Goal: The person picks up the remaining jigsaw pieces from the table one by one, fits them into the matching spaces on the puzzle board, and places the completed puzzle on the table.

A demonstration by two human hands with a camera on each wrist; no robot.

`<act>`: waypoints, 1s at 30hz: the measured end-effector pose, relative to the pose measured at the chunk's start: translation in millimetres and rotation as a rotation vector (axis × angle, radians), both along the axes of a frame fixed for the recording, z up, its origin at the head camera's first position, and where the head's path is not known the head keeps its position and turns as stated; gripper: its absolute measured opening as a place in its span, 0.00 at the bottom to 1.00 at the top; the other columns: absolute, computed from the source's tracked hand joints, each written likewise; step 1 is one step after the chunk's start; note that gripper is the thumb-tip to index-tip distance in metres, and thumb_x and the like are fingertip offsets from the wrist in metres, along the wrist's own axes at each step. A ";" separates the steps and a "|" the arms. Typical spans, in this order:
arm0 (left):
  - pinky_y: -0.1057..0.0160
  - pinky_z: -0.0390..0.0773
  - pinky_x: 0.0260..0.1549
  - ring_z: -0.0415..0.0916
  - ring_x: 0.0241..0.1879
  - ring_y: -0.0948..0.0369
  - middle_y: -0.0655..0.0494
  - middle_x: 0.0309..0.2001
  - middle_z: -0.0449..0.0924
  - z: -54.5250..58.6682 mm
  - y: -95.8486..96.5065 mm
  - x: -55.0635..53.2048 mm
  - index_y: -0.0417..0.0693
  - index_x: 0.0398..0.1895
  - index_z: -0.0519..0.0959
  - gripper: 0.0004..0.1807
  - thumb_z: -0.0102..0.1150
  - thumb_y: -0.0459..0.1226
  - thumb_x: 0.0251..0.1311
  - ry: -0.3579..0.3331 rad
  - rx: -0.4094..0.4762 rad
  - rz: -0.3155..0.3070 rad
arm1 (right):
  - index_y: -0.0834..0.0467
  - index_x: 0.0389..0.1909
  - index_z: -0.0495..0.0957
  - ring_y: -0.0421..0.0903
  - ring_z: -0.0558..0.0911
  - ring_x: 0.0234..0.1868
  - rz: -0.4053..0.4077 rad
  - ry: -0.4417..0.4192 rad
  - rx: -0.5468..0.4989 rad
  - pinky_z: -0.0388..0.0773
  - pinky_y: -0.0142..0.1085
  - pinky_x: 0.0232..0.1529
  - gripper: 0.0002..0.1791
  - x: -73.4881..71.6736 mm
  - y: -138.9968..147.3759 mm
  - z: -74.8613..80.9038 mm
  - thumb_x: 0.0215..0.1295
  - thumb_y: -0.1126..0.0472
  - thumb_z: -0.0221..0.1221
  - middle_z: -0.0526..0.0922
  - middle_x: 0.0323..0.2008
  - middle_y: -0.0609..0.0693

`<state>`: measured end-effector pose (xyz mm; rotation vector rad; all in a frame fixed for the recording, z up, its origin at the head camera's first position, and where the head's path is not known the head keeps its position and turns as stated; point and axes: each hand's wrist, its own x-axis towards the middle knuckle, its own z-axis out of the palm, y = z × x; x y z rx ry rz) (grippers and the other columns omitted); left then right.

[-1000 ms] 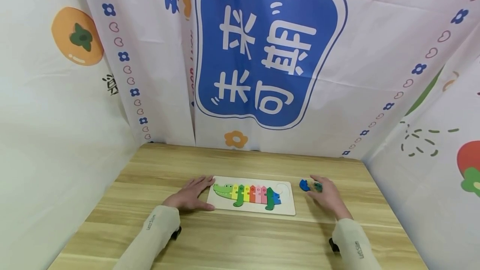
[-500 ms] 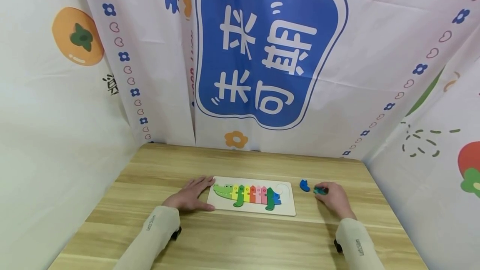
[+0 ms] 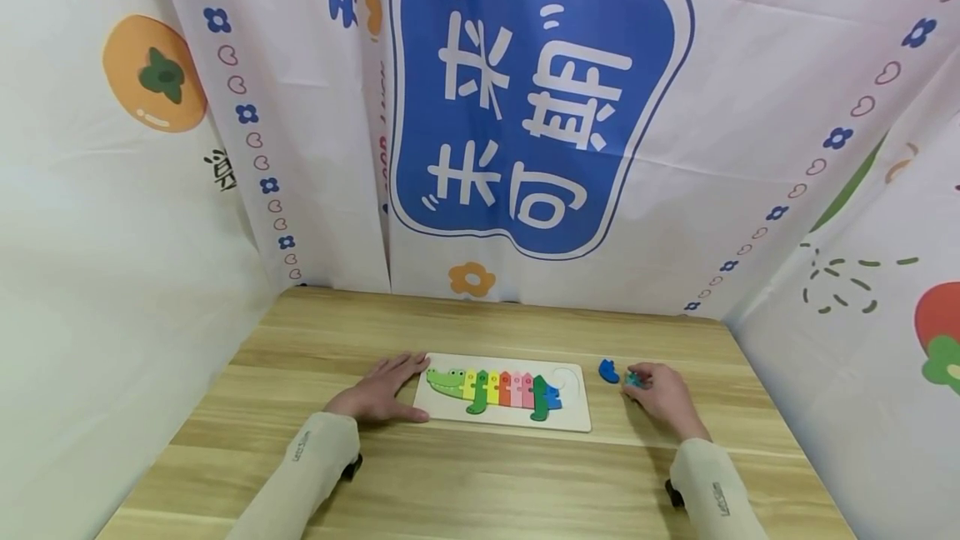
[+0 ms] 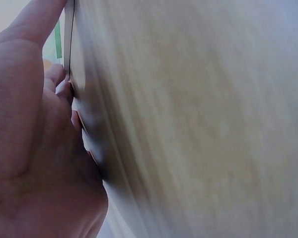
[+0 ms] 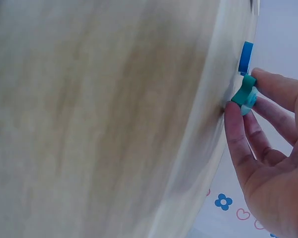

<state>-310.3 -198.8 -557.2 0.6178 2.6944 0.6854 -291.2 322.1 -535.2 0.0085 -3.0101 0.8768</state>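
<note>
A crocodile puzzle board [image 3: 438, 413] lies flat on the table, with several coloured pieces set in it from the green head [image 3: 447, 379] to a blue piece [image 3: 552, 397]. Bare pale wood with a curled outline shows at its right end. My left hand [image 3: 382, 390] rests at the board's left end, fingers and thumb spread along its edge. Right of the board, my right hand [image 3: 663, 398] pinches a teal-green puzzle piece [image 5: 245, 90] between thumb and fingertips. Just left of that hand, a loose blue puzzle piece [image 3: 608, 371] lies on the table.
The wood-grain table [image 3: 480, 482] ends at a printed curtain [image 3: 330, 148] behind. White cloth [image 3: 900, 290] with printed fruit hangs on the right, and another white cloth [image 3: 97, 215] on the left.
My right hand has closed its thumb and fingers on the teal-green piece, and the piece has turned in the grasp. The left hand, board and loose blue piece stay where they were.
</note>
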 end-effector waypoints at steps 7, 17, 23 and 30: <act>0.37 0.40 0.80 0.40 0.84 0.44 0.54 0.85 0.46 0.9 0.6 -1.1 0.59 0.84 0.54 0.59 0.69 0.67 0.54 -0.003 -0.001 -0.001 | 0.67 0.54 0.83 0.59 0.85 0.49 0.006 -0.002 0.017 0.82 0.57 0.53 0.20 0.0 3.4 -1.6 0.65 0.63 0.69 0.86 0.50 0.65; 0.36 0.41 0.80 0.40 0.84 0.44 0.54 0.85 0.46 -0.5 -0.8 -1.3 0.59 0.84 0.53 0.59 0.69 0.67 0.54 -0.003 0.002 -0.002 | 0.67 0.52 0.84 0.55 0.84 0.45 -0.008 0.002 0.024 0.82 0.56 0.50 0.19 -3.5 4.5 -6.1 0.63 0.62 0.71 0.87 0.45 0.60; 0.36 0.41 0.80 0.40 0.84 0.44 0.54 0.85 0.46 -0.7 -1.2 -1.6 0.59 0.84 0.53 0.59 0.69 0.68 0.53 -0.007 0.002 0.003 | 0.65 0.51 0.83 0.53 0.83 0.44 -0.035 -0.026 0.004 0.81 0.55 0.50 0.18 -1.8 2.4 -3.6 0.63 0.60 0.71 0.86 0.43 0.58; 0.38 0.40 0.80 0.40 0.84 0.44 0.53 0.85 0.46 -1.0 -1.0 -1.1 0.59 0.84 0.53 0.59 0.69 0.68 0.53 -0.007 0.003 -0.001 | 0.64 0.48 0.83 0.52 0.81 0.41 -0.047 -0.046 -0.032 0.81 0.50 0.46 0.17 0.1 0.7 -1.7 0.62 0.59 0.72 0.85 0.41 0.58</act>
